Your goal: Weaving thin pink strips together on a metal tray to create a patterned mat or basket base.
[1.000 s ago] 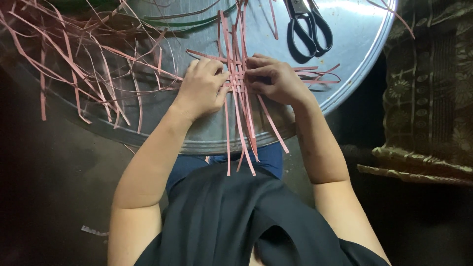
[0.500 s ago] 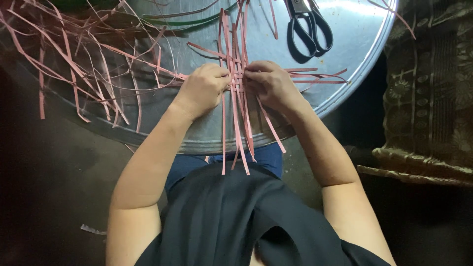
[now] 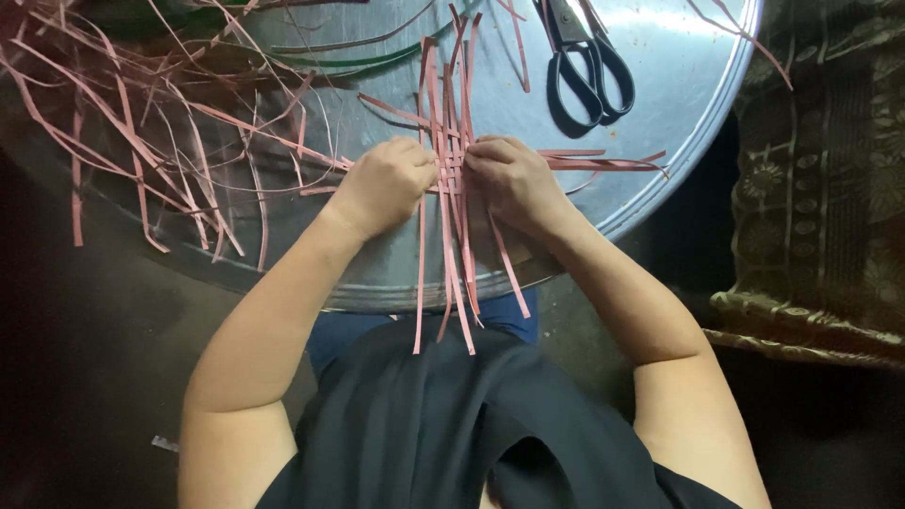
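Scissors [image 3: 589,66] beyond hands pinching pink strips [image 3: 451,188]

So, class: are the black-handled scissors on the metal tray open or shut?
Shut: the scissors lie flat on the tray, handle loops side by side, blades together.

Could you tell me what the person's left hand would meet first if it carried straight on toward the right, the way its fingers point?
Probably the upright pink strips it already pinches, then the right hand just beyond.

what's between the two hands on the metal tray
In the head view, a woven bundle of pink strips runs between the left hand and right hand, lying on the round metal tray. Both hands press against it.
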